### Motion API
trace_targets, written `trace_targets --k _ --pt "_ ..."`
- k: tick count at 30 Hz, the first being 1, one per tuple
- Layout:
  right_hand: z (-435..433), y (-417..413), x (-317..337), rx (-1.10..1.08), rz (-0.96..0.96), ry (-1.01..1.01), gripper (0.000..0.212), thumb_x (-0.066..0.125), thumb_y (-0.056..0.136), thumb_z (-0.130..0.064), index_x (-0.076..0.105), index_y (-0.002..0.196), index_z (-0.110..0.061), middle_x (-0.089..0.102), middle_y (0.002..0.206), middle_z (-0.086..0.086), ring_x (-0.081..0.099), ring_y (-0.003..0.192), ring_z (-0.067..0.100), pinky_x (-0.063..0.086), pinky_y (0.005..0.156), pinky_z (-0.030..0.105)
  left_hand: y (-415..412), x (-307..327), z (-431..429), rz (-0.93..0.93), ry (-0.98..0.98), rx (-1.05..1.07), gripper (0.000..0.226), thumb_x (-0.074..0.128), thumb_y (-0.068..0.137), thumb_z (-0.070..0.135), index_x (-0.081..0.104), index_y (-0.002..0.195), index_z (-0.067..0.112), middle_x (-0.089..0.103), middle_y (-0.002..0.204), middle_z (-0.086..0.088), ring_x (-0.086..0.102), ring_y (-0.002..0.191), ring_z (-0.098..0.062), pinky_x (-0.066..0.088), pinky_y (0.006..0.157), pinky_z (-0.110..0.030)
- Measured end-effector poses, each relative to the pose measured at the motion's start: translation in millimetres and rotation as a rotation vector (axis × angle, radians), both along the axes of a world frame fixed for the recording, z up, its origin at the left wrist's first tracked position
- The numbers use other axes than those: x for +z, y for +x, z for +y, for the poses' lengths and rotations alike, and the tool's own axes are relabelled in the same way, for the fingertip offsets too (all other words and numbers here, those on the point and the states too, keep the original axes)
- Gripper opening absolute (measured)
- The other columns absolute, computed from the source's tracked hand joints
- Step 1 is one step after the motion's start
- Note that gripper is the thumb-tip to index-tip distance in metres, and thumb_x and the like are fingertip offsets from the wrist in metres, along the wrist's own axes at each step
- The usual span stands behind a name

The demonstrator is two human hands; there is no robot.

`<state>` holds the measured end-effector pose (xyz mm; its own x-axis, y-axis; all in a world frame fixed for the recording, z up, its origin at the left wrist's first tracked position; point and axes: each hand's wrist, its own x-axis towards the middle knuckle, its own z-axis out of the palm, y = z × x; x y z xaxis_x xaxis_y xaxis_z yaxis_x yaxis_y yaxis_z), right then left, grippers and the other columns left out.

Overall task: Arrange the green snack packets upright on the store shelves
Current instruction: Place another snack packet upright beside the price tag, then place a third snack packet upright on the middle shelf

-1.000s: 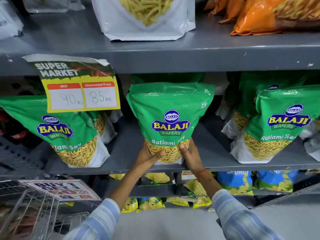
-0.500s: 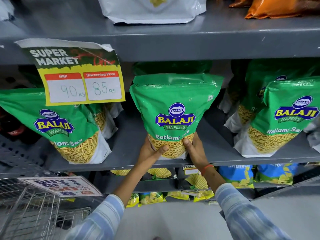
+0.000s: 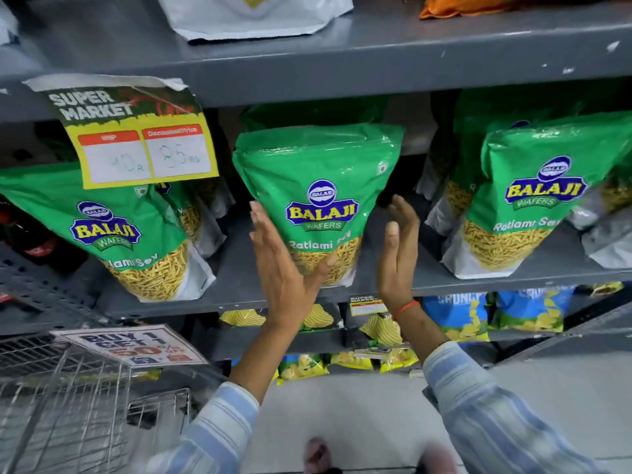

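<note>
Middle green packet stands upright on the grey shelf, base near the front edge, between the two hands; label faces out, reading BALAJI WAFERS, Ratlami Sev.

Left hand: palm flat, fingers straight and held together, pointing up; it lies along the packet's lower left side, thumb crossing the front of the packet's bottom corner; touching, not gripping.

Right hand: open, fingers extended and loosely together, palm turned toward the packet; a dark gap shows between palm and the packet's right edge, so it is just beside, apart; red thread on the wrist; striped sleeves on both forearms.

Left of the left hand: a second green packet leaning, top tilted to the left, with more packets behind it; above it a yellow price tag hangs from the shelf above, figures blurred.

Right of the right hand: a third green packet upright with a slight tilt; others behind it, partly hidden.

Below the hands: lower shelf with yellow and blue snack bags; below and left of the left forearm, a wire basket and a promo sign.

Above: white pouch and an orange bag on the upper shelf.
</note>
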<state>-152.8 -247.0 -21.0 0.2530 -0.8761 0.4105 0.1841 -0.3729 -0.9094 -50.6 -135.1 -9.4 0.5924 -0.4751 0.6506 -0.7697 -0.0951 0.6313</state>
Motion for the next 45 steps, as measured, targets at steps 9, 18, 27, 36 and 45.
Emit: trace_targets --k 9,18,27,36,45 --pt "-69.3 -111.5 36.7 -0.270 0.038 -0.600 0.045 0.033 0.103 -0.033 0.038 0.141 -0.010 0.034 0.152 0.014 0.032 0.144 0.035 0.028 0.115 0.058 -124.3 15.1 -100.4 -0.038 -0.022 -0.152 0.076 0.030 0.096 0.051 -0.005 0.149 0.009 0.004 0.159 -0.007 0.001 0.149 -0.018 0.010 0.122 -0.041" --pt "-159.0 -197.3 -8.0 -0.302 0.257 -0.340 0.077 0.045 0.095 -0.057 0.018 0.153 -0.014 0.017 0.163 0.008 0.013 0.153 0.024 0.016 0.122 0.055 -187.4 -14.6 -186.7 0.349 -0.014 -0.203 0.105 0.049 0.080 0.069 -0.007 0.149 0.013 -0.007 0.159 0.004 0.001 0.149 -0.017 0.013 0.122 -0.044" --pt "-197.1 -202.5 -36.2 0.307 0.338 0.236 0.109 0.055 0.055 -0.092 0.037 0.139 -0.025 0.058 0.130 -0.013 0.057 0.116 -0.010 0.044 0.091 0.003 -155.1 -40.9 -192.5 0.741 0.376 -0.466 0.101 0.069 0.039 0.083 0.043 0.123 0.033 0.060 0.122 0.010 0.058 0.108 0.009 0.048 0.088 -0.010" --pt "-193.1 -200.8 -42.4 0.253 0.407 0.240 0.108 0.053 0.053 -0.094 0.049 0.133 -0.021 0.064 0.120 -0.011 0.061 0.115 0.007 0.046 0.096 0.023 -155.6 -50.4 -195.7 0.727 0.440 -0.460 0.125 0.061 0.037 0.090 0.040 0.134 0.013 0.060 0.125 -0.002 0.057 0.116 -0.016 0.046 0.094 -0.024" --pt "-185.9 -200.0 -37.4 0.210 0.428 0.211 0.111 0.048 0.054 -0.096 0.049 0.133 -0.018 0.063 0.124 0.000 0.059 0.120 0.022 0.047 0.103 0.040 -161.2 -42.6 -192.0 0.748 0.380 -0.423 0.124 0.064 0.035 0.087 0.041 0.132 0.015 0.059 0.130 -0.007 0.057 0.118 -0.019 0.048 0.096 -0.031"
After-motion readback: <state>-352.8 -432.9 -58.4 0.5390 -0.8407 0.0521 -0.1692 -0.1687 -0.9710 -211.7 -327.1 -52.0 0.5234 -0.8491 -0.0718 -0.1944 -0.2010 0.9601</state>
